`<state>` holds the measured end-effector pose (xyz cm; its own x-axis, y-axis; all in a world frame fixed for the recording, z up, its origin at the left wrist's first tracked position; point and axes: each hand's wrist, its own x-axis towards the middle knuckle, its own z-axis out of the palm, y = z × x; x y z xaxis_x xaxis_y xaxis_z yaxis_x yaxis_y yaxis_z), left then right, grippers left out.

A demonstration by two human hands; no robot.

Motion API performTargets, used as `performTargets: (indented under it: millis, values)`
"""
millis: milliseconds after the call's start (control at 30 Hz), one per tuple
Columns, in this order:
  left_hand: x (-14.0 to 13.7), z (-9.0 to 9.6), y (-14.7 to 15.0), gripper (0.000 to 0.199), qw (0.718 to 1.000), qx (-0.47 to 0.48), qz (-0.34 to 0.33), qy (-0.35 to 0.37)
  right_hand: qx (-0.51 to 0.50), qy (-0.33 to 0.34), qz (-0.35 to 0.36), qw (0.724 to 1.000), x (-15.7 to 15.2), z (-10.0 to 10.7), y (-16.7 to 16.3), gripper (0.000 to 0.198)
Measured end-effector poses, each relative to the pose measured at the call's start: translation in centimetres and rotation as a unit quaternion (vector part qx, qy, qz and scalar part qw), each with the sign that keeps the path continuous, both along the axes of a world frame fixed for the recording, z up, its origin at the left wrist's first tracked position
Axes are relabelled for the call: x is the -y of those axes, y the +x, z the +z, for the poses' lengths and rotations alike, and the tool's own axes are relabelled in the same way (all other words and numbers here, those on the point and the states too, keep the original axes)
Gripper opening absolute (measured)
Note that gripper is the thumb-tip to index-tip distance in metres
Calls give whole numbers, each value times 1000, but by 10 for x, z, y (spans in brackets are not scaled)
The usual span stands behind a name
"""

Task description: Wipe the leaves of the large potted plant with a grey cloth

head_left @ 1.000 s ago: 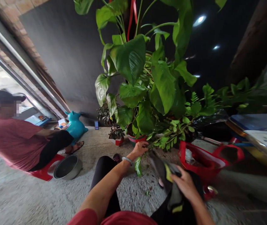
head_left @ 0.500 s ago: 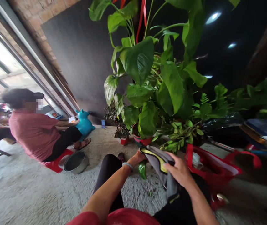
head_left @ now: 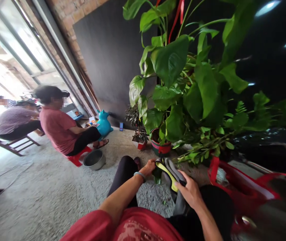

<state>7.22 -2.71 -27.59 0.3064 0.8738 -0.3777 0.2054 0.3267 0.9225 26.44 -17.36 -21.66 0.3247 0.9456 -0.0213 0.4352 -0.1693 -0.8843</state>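
Between my knees I hold a folded grey-and-yellow cloth (head_left: 169,170) with dark edging, its lower part hanging toward my lap. My left hand (head_left: 149,167), with a bracelet on the wrist, is closed on its left end. Closed on the right side is my right hand (head_left: 189,187), thumb pressed on the yellow part. The inner folds are hidden. Just behind the cloth stands a leafy plant (head_left: 171,60) in a red and green pot (head_left: 161,148).
A red bag (head_left: 235,177) lies to my right. At left, a person in a pink shirt (head_left: 56,129) sits on a red stool (head_left: 78,158) beside a grey metal basin (head_left: 94,160). Near the dark panel are a blue animal figure (head_left: 104,124), a phone (head_left: 121,126) and a small potted plant (head_left: 140,139).
My view has swung left, so the scene sits further right and more people show at left. The cloth is folded closer together between my hands, both still holding it.
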Motion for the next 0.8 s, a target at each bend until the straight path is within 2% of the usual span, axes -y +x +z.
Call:
performTargets:
  millis: [67,100,200,267,300,367,467,533,633,733,800]
  values:
    - [5,3,0,21,1000,9,9,-18,-54,8,-27,998,15,3,17,60]
    - [7,5,2,24,999,20,16,-35,-67,9,-65,996,16,9,31,64]
    - [12,11,11,33,990,92,45,-100,-66,27,-233,970,-3,31,69,78]
    - [13,13,15,35,978,147,64,-134,-53,25,-297,953,-21,38,74,82]
    - [13,13,16,36,973,165,73,-144,-46,16,-291,956,-27,38,67,81]
    - [10,10,14,37,965,184,94,-159,-38,-8,-209,977,-29,28,42,75]
    - [4,-1,3,36,960,183,121,-174,-58,-28,-55,996,-6,6,0,65]
    - [1,-10,-4,35,960,173,133,-175,-84,-41,-13,996,12,0,-12,63]
    - [-1,-19,-6,34,959,168,147,-174,-108,-61,-53,991,17,9,1,68]
    - [-2,-25,0,31,961,143,159,-178,-87,-39,-172,980,-9,19,25,80]
    - [-2,-29,4,27,966,103,160,-177,-66,-20,-210,975,-27,17,29,83]
